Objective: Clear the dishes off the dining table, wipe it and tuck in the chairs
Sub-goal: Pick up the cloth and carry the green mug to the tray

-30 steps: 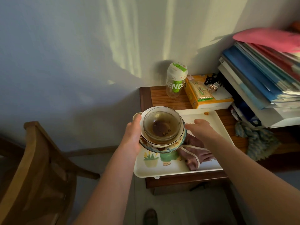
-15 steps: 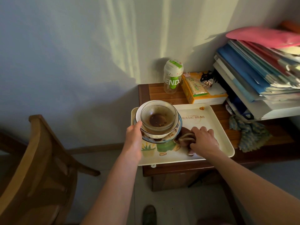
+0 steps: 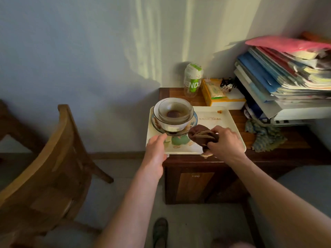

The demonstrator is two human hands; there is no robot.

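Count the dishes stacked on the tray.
3, in one stack on the tray, rear left: a glass bowl on top, a white bowl under it, a patterned plate at the bottom. More could be hidden between them.

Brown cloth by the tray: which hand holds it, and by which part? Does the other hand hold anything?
The right hand grips the brown cloth at its bunched right end. The left hand is open and holds nothing.
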